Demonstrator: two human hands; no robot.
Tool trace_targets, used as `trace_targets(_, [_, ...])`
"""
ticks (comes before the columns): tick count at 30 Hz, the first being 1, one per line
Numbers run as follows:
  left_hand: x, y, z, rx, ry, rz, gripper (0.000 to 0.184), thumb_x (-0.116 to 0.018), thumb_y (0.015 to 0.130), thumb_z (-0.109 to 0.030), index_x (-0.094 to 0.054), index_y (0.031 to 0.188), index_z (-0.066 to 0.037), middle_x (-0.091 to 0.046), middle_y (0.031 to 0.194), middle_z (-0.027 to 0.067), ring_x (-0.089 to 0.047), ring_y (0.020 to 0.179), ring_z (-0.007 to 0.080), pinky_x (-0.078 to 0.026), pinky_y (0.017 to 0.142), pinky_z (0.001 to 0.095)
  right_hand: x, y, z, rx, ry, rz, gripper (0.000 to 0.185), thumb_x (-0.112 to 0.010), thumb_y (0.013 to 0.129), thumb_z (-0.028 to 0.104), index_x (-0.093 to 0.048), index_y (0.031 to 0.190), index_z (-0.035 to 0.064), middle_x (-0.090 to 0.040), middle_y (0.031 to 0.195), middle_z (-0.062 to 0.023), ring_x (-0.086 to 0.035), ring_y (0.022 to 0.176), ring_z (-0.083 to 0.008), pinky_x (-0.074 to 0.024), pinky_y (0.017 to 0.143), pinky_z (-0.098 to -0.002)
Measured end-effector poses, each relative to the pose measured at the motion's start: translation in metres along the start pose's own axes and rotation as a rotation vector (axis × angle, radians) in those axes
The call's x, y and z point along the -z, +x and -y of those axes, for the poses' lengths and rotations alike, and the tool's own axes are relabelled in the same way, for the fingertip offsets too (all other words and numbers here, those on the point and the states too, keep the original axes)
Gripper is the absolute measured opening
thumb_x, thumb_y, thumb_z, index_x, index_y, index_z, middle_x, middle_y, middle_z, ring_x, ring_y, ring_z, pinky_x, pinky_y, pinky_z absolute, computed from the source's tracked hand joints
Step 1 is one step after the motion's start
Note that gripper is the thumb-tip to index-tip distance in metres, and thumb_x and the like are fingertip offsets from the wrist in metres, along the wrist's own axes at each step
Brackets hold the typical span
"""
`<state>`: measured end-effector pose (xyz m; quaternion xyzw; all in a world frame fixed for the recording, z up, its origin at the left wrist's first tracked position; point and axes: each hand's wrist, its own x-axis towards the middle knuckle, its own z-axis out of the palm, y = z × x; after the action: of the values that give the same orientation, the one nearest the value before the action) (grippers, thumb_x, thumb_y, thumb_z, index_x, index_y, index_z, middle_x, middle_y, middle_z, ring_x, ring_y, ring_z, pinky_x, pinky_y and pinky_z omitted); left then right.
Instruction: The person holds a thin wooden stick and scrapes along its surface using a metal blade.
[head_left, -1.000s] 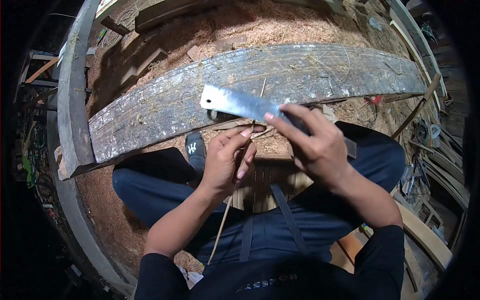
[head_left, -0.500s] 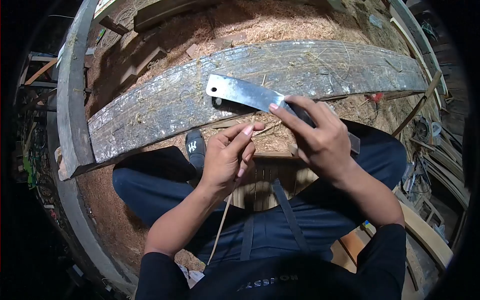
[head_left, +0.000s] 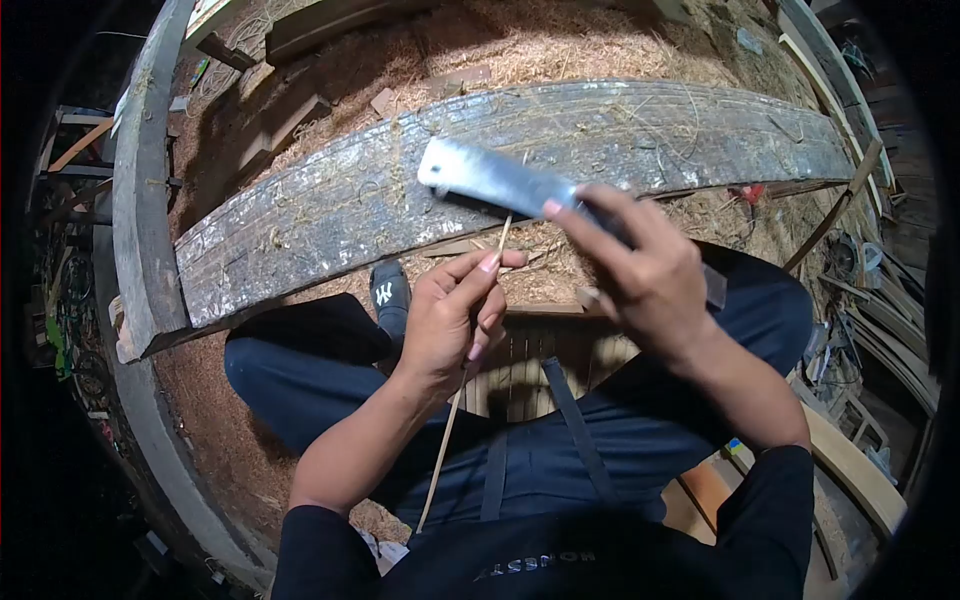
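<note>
Between thumb and fingers, my left hand [head_left: 462,305] pinches a thin wooden stick [head_left: 444,450], whose lower end reaches down to my lap. The stick's upper end passes behind a wide steel blade [head_left: 490,178] with a hole near its tip. My right hand [head_left: 645,270] is wrapped round the dark handle of this blade, with a finger resting near the blade's base. The blade is slightly blurred and lies across the stick; whether they touch is unclear. Behind both stands a curved, worn wooden plank [head_left: 330,210].
An upright-looking grey beam [head_left: 145,200] runs along the left side. Wood shavings [head_left: 520,50] cover the ground around the plank. Wood blocks [head_left: 285,130] lie beyond it. A stick [head_left: 830,215] leans at the right, near a pile of curved strips [head_left: 890,350].
My right hand and the blade have shifted slightly up and to the right. My left hand stays almost in place, still holding the stick.
</note>
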<state>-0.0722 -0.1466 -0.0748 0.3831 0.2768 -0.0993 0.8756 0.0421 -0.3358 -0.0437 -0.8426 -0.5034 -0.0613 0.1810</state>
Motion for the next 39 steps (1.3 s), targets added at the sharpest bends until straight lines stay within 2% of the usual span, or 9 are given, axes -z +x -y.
trace_targets(9, [0.002, 0.0, -0.002, 0.017, -0.064, 0.029, 0.03, -0.053, 0.107, -0.023, -0.062, 0.121, 0.002, -0.05, 0.059, -0.0009, -0.036, 0.037, 0.0056, -0.029, 0.036, 0.0208, -0.009, -0.01, 0.009, 0.052, -0.032, -0.002, 0.049, -0.068, 0.084, 0.011, -0.066, 0.132, 0.0185, -0.064, 0.117, -0.0074, -0.06, 0.079, -0.0209, -0.0532, 0.064, -0.0335])
trace_targets(11, [0.001, 0.0, -0.001, 0.091, -0.006, -0.113, 0.03, -0.055, 0.106, -0.023, -0.061, 0.122, 0.002, -0.051, 0.06, -0.0009, -0.037, 0.037, 0.0058, -0.03, 0.036, 0.0208, -0.006, -0.008, 0.008, 0.089, 0.02, -0.006, 0.046, -0.067, 0.086, 0.014, -0.067, 0.131, 0.0182, -0.064, 0.117, -0.0074, -0.06, 0.079, -0.0216, -0.0525, 0.063, -0.0339])
trace_targets(23, [0.002, 0.0, 0.001, 0.123, -0.02, -0.089, 0.038, -0.061, 0.103, -0.028, -0.06, 0.132, -0.003, -0.05, 0.061, -0.0022, -0.039, 0.038, 0.0051, -0.029, 0.033, 0.0205, 0.001, -0.008, 0.004, 0.065, 0.024, 0.009, 0.058, -0.071, 0.075, 0.004, -0.066, 0.131, 0.0193, -0.063, 0.117, -0.0075, -0.059, 0.078, -0.0213, -0.0523, 0.063, -0.0331])
trace_targets(25, [-0.002, 0.0, 0.0, 0.118, 0.026, -0.166, 0.042, -0.062, 0.102, -0.029, -0.058, 0.135, -0.003, -0.05, 0.061, -0.0028, -0.039, 0.039, 0.0048, -0.03, 0.034, 0.0202, 0.002, -0.01, 0.015, -0.026, 0.136, 0.041, 0.059, -0.07, 0.073, -0.001, -0.068, 0.129, 0.0195, -0.065, 0.119, -0.0114, -0.065, 0.085, -0.0293, -0.0551, 0.072, -0.0371])
trace_targets(27, [-0.005, 0.0, -0.004, 0.117, -0.039, -0.079, 0.021, -0.059, 0.103, -0.024, -0.06, 0.107, -0.004, -0.049, 0.057, -0.0014, -0.04, 0.037, 0.0061, -0.03, 0.032, 0.0205, 0.005, -0.005, 0.001, -0.09, 0.072, 0.019, 0.061, -0.071, 0.073, -0.001, -0.068, 0.13, 0.021, -0.065, 0.121, -0.0092, -0.064, 0.083, -0.0262, -0.0548, 0.071, -0.0364])
trace_targets(29, [-0.005, 0.0, -0.003, 0.104, -0.046, -0.07, 0.02, -0.059, 0.103, -0.024, -0.061, 0.105, -0.004, -0.048, 0.056, -0.0014, -0.04, 0.036, 0.0061, -0.029, 0.031, 0.0207, 0.004, -0.007, 0.0, -0.08, 0.059, 0.002, 0.065, -0.07, 0.072, -0.002, -0.067, 0.133, 0.0219, -0.065, 0.121, -0.0084, -0.063, 0.082, -0.0247, -0.0545, 0.07, -0.0358])
trace_targets(31, [-0.002, 0.0, -0.001, 0.157, 0.022, -0.191, 0.031, -0.057, 0.104, -0.022, -0.059, 0.127, -0.001, -0.046, 0.056, -0.0027, -0.036, 0.036, 0.0049, -0.028, 0.032, 0.0201, -0.002, -0.014, 0.01, 0.087, 0.047, 0.002, 0.051, -0.069, 0.082, 0.008, -0.067, 0.131, 0.0199, -0.065, 0.116, -0.0066, -0.059, 0.076, -0.0202, -0.0522, 0.062, -0.0326])
trace_targets(35, [-0.009, 0.002, -0.006, 0.102, -0.018, -0.113, 0.03, -0.06, 0.102, -0.027, -0.06, 0.085, -0.003, -0.048, 0.055, -0.0012, -0.04, 0.035, 0.0059, -0.026, 0.031, 0.0206, -0.001, -0.009, 0.0, 0.023, 0.004, -0.004, 0.057, -0.069, 0.079, 0.009, -0.064, 0.135, 0.0205, -0.063, 0.12, -0.0072, -0.059, 0.079, -0.021, -0.0521, 0.062, -0.0328])
trace_targets(39, [-0.006, -0.002, -0.003, 0.126, 0.032, -0.163, 0.032, -0.061, 0.102, -0.031, -0.054, 0.083, -0.007, -0.047, 0.054, -0.0018, -0.036, 0.034, 0.0059, -0.024, 0.03, 0.0206, -0.006, -0.015, 0.004, 0.069, 0.02, 0.009, 0.057, -0.069, 0.079, 0.011, -0.064, 0.135, 0.0215, -0.063, 0.121, -0.0069, -0.059, 0.079, -0.0206, -0.0521, 0.063, -0.033])
